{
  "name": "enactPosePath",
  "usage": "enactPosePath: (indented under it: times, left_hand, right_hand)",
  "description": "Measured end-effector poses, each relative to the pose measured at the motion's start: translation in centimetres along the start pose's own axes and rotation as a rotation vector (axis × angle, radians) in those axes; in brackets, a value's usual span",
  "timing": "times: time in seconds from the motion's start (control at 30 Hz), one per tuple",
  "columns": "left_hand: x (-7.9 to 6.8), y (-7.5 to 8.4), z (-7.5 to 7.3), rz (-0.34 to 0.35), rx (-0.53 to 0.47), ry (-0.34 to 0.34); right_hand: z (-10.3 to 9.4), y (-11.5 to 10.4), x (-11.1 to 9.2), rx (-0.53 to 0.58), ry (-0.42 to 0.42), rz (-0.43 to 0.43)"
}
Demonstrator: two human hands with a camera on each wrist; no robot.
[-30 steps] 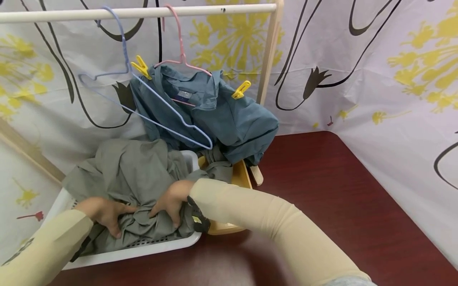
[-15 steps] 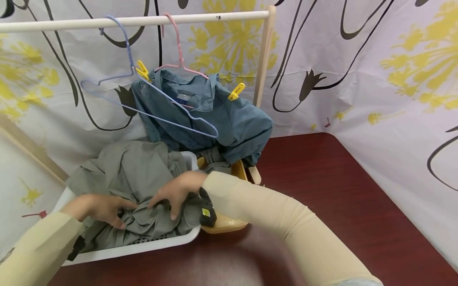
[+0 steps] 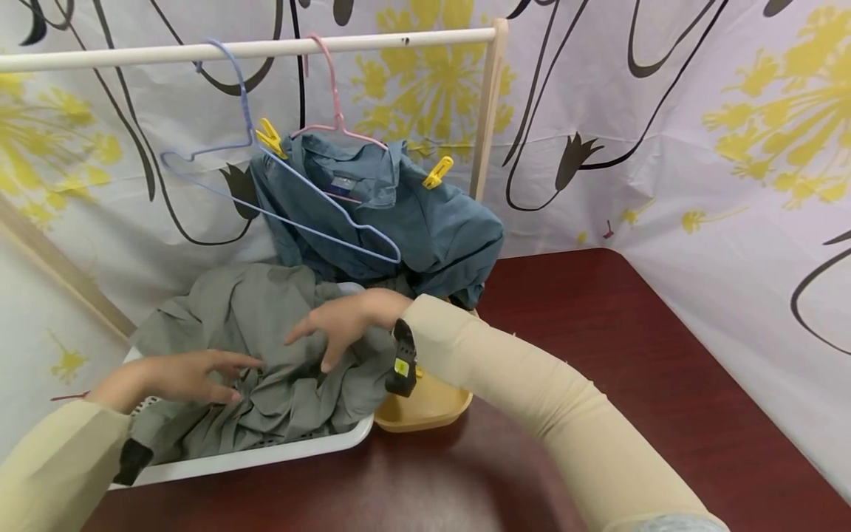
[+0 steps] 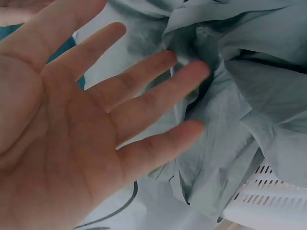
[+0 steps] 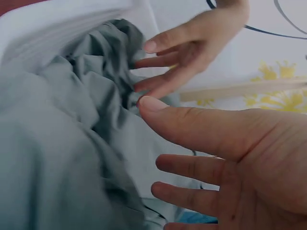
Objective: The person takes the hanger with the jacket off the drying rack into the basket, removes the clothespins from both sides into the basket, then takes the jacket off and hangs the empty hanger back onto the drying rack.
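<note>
A heap of grey-green cloth (image 3: pixel 233 310), crumpled like a garment, fills the white perforated basket (image 3: pixel 266 457) and hangs over its edges. My left hand (image 3: pixel 182 377) hovers over the left part of the cloth, fingers spread and holding nothing; its bare palm (image 4: pixel 62 139) faces the left wrist camera. Over the cloth's right side is my right hand (image 3: pixel 349 321), thumb and fingers apart. In the right wrist view my right hand (image 5: pixel 240 158) has nothing between its fingers, and the left hand (image 5: pixel 201 48) shows beyond it.
A blue shirt (image 3: pixel 432 229) hangs on a pink hanger (image 3: pixel 335 103) with yellow clothespins (image 3: pixel 439 172). Beside it an unloaded blue hanger (image 3: pixel 319 196) dangles from the white rail (image 3: pixel 372 44). A yellow bin (image 3: pixel 425 403) sits right of the basket on the dark red table (image 3: pixel 631 369).
Both hands have come up off the grey-green cloth they were handling, and their fingers have spread. The right hand has moved up and right, the left slightly up and left. The blue hanger sways a little.
</note>
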State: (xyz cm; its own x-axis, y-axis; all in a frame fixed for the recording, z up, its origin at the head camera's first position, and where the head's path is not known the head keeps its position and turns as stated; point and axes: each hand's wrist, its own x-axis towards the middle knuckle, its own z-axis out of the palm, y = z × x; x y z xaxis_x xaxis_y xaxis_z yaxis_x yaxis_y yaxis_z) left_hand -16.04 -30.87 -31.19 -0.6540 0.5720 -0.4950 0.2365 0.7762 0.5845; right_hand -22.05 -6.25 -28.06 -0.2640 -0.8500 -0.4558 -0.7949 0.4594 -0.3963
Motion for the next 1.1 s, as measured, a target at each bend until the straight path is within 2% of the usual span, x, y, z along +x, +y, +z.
enactPosePath:
  times: [0.17, 0.37, 0.6, 0.73, 0.87, 0.97, 1.1]
  left_hand:
    - [-0.8, -0.3, -0.8, 0.064, -0.005, 0.138]
    - [-1.8, -0.8, -2.5, 0.083, 0.052, 0.336]
    - [-2.0, -2.1, -4.6, 0.007, 0.068, 0.5]
    - [-1.5, -3.3, -5.7, -0.063, 0.05, 0.555]
    - [-1.0, -4.4, -6.7, -0.154, 0.024, 0.573]
    - [-0.4, -5.3, -7.4, -0.197, 0.031, 0.588]
    - [0.7, -6.4, -8.1, -0.218, 0.072, 0.602]
  right_hand:
    - [-1.7, 0.6, 0.6, -0.005, 0.101, -0.002]
    - [-3.2, 1.6, 2.1, 0.046, 0.218, 0.012]
    - [-4.3, 2.8, 4.4, 0.179, 0.282, 0.034]
    - [-4.7, 3.3, 6.2, 0.251, 0.328, 0.04]
    - [-4.8, 4.0, 7.8, 0.279, 0.359, 0.066]
    - [-4.8, 4.9, 8.6, 0.271, 0.371, 0.128]
    - [-4.6, 6.3, 9.4, 0.292, 0.367, 0.213]
